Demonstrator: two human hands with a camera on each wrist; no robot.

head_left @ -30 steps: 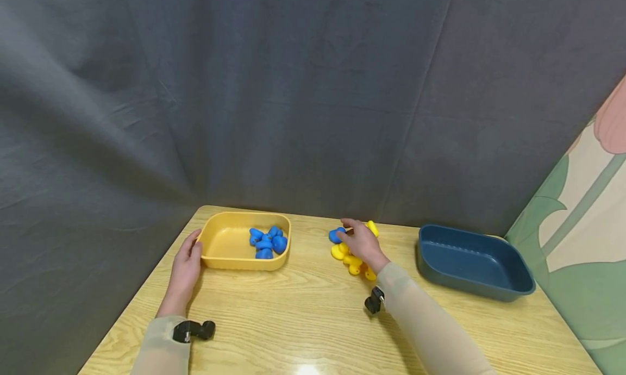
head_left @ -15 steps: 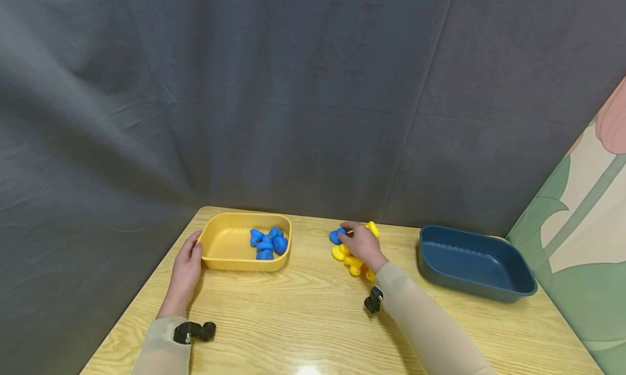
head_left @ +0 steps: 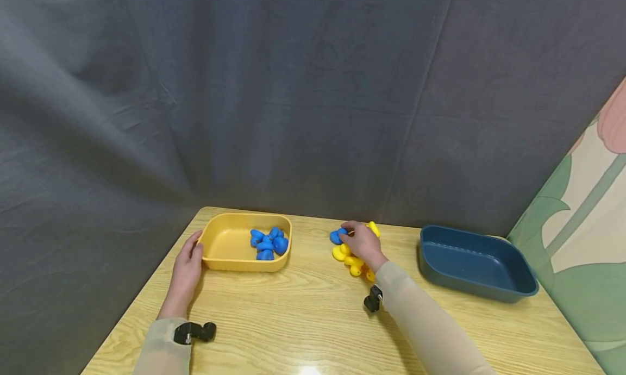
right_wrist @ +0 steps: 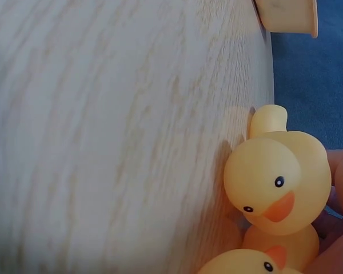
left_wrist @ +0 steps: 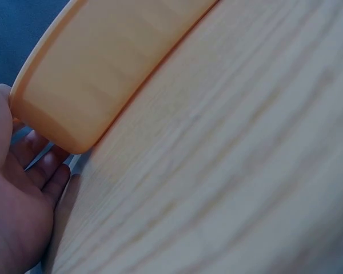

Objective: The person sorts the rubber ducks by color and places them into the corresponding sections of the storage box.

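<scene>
Lying beside the right hand [head_left: 364,243], a yellow duck [right_wrist: 280,177] is showing its orange beak in the right wrist view, while the head view is blurring it. Just leftward, that hand is pinching a smooth blue toy [head_left: 335,237], thumb and fingers nearly closed. Farther left, the relaxed left hand [head_left: 187,267] is touching a yellow tray [head_left: 239,264].

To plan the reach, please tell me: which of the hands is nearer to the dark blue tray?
Right. The right hand is among the ducks, left of the dark blue tray; the left hand is farther left, at the yellow tray.
</scene>
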